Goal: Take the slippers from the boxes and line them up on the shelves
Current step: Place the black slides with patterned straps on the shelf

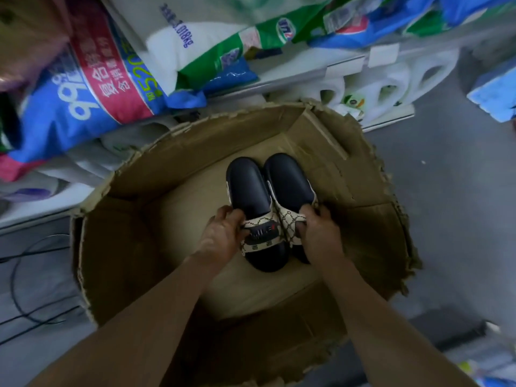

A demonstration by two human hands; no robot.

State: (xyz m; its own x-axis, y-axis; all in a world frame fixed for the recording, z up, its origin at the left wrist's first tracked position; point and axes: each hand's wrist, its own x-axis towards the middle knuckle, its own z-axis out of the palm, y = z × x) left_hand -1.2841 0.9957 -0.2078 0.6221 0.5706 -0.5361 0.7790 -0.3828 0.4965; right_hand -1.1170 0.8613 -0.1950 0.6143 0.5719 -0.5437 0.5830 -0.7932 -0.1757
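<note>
slippers (252,188) – navy soles, beige lattice straps | box (178,152) – brown | bag (83,88) – blue, red

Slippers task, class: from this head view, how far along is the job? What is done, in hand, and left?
Done: the cardboard box stands open, and only one pair of slippers shows inside. In hand: the left hand and right hand each grip a slipper strap. Left: lifting this pair out and lining it up; the shelf in view shows bags, not slippers.
</note>
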